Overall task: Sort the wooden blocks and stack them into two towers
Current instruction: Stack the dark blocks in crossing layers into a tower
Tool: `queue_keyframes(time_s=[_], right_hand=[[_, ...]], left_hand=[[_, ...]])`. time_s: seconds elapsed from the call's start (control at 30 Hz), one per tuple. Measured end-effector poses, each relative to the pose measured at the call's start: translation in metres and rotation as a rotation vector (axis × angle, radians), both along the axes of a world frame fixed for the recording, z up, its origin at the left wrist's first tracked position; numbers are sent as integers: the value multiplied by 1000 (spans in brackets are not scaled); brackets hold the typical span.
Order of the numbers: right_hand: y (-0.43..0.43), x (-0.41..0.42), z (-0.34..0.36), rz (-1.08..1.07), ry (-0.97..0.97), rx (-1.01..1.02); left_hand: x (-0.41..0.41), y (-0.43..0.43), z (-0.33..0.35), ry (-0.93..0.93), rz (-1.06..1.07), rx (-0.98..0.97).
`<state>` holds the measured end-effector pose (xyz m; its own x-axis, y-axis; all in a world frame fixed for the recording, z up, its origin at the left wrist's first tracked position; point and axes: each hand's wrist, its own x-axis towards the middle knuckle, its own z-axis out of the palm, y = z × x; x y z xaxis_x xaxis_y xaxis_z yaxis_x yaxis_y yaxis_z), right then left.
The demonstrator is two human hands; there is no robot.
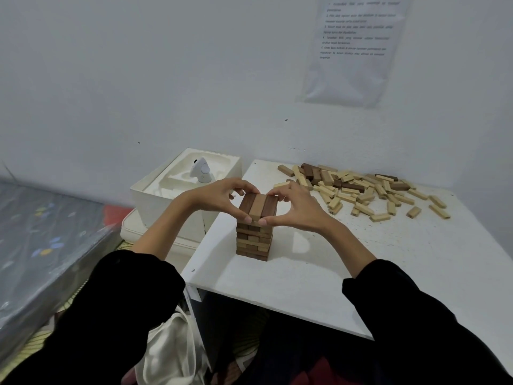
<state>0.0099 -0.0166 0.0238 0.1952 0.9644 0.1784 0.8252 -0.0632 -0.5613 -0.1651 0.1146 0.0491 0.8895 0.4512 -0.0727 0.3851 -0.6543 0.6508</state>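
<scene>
Left hand and right hand pinch the top layer endwise between thumbs and fingertips; light, stiff, probably topple-prone.

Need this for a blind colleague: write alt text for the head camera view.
The left hand and right hand pinch the top layer of a brown block tower on a white table. A loose pile of mostly pale blocks lies behind it to the right, and a white box stands left of the table.
</scene>
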Motion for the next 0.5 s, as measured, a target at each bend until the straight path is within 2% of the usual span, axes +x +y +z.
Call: queue_keyframes(time_s=[0.23,0.37,0.5], right_hand=[[-1,1,-2,13,6,1],[-4,6,0,21,76,-6],[-13,17,6,26,153,30]], left_hand=[[-1,-2,1,1,-12,2],[-3,-1,2,8,-6,-15],[1,-4,8,-77,32,-16]])
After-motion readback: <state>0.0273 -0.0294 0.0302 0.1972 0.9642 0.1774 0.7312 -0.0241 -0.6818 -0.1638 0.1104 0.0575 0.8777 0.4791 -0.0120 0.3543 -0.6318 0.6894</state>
